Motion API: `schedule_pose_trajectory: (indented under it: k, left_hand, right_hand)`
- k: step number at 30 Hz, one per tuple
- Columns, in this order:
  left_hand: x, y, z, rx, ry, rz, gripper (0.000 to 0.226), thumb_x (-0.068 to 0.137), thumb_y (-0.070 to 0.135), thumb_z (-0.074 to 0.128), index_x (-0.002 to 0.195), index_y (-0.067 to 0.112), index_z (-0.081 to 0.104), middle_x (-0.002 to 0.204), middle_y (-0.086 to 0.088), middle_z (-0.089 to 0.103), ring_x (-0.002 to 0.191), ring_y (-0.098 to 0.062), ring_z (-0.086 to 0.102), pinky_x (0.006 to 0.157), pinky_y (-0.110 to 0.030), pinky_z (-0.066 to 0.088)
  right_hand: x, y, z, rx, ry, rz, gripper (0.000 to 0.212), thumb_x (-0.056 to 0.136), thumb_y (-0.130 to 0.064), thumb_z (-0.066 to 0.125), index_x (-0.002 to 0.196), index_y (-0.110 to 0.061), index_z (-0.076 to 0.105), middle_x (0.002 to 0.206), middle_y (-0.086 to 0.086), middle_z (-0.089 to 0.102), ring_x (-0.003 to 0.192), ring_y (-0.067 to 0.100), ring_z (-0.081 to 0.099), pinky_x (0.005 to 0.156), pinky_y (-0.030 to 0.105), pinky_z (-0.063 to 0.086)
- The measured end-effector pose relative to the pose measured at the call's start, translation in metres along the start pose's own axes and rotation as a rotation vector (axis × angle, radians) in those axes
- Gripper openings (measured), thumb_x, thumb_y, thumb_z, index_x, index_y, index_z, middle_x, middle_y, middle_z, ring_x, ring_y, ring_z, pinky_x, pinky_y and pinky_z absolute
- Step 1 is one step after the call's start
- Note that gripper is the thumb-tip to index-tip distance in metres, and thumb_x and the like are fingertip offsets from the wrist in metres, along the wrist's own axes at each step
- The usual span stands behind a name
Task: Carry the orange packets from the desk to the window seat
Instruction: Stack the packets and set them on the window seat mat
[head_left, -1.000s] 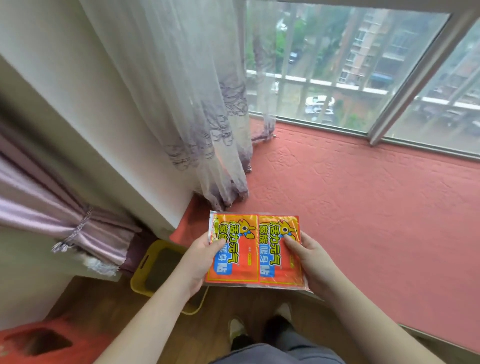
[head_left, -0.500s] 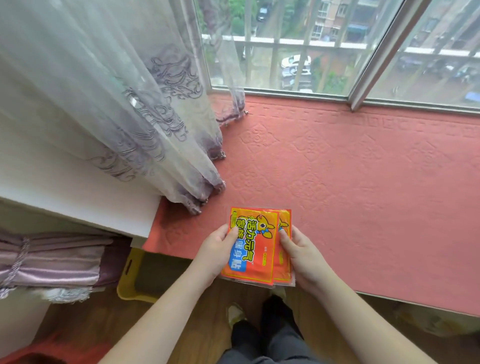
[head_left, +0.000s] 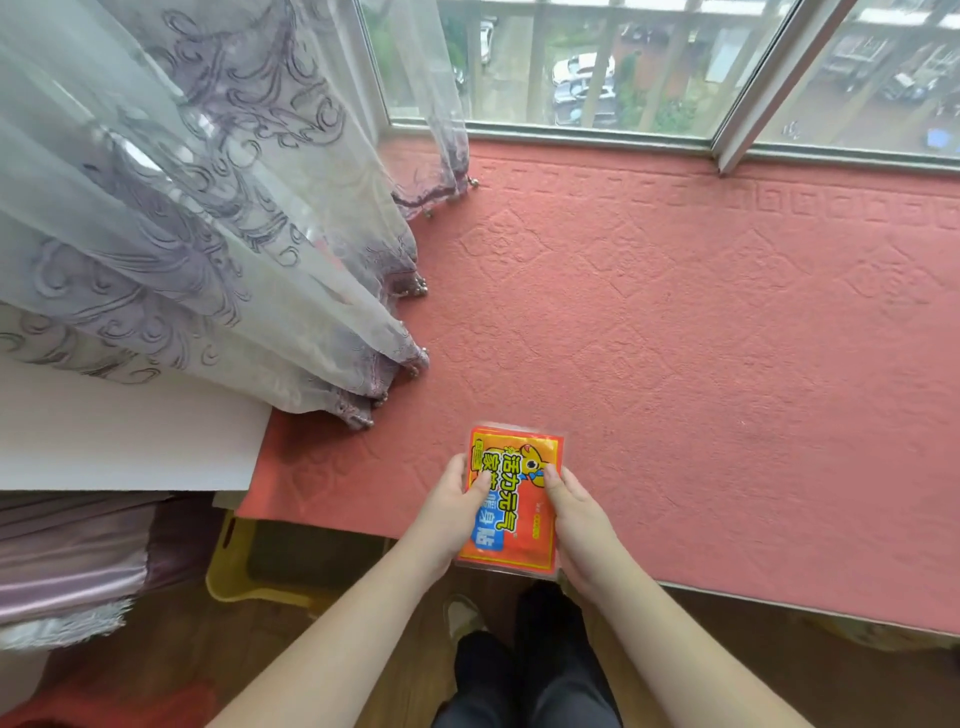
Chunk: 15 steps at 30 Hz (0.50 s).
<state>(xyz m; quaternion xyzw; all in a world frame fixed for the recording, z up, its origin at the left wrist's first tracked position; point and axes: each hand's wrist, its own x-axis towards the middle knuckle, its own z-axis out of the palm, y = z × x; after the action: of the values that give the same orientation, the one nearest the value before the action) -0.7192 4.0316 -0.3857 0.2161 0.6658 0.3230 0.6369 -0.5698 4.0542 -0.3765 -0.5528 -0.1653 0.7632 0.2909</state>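
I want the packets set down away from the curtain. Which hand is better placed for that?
Probably right: the right hand grips the packets on the side facing bare cushion; the left hand is on the curtain side.

Sheer patterned curtain (head_left: 208, 208) beside daylit window (head_left: 597, 67), wooden floor (head_left: 405, 665) below.

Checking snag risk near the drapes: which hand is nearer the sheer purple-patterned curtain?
Left. The left hand grips the orange packets on the side toward the sheer curtain; the right hand holds their far side, away from it.
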Motion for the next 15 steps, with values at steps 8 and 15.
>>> schedule_pose_trajectory:
  k: [8,15]
  left_hand:
    - [0.051,-0.049,0.003,0.112,0.097,-0.105,0.02,0.101,0.022,0.04,0.116,0.023,0.054,0.11,-0.007,0.068,0.091,-0.018,0.073,0.075,-0.037,0.061]
    - [0.099,-0.058,-0.002,0.554,0.234,0.092,0.03,0.1,0.016,0.04,0.124,0.016,0.057,0.108,-0.001,0.051,0.086,-0.005,0.053,0.065,-0.01,0.037]
  right_hand:
    - [0.053,0.051,-0.019,-0.29,0.29,-0.055,0.024,0.101,-0.012,0.044,0.115,-0.016,0.063,0.112,0.013,0.072,0.101,0.03,0.07,0.09,0.053,0.056]
    - [0.097,0.06,-0.029,-0.498,0.446,-0.137,0.027,0.097,-0.012,0.053,0.121,-0.01,0.065,0.113,0.009,0.071,0.103,0.024,0.067,0.094,0.048,0.053]
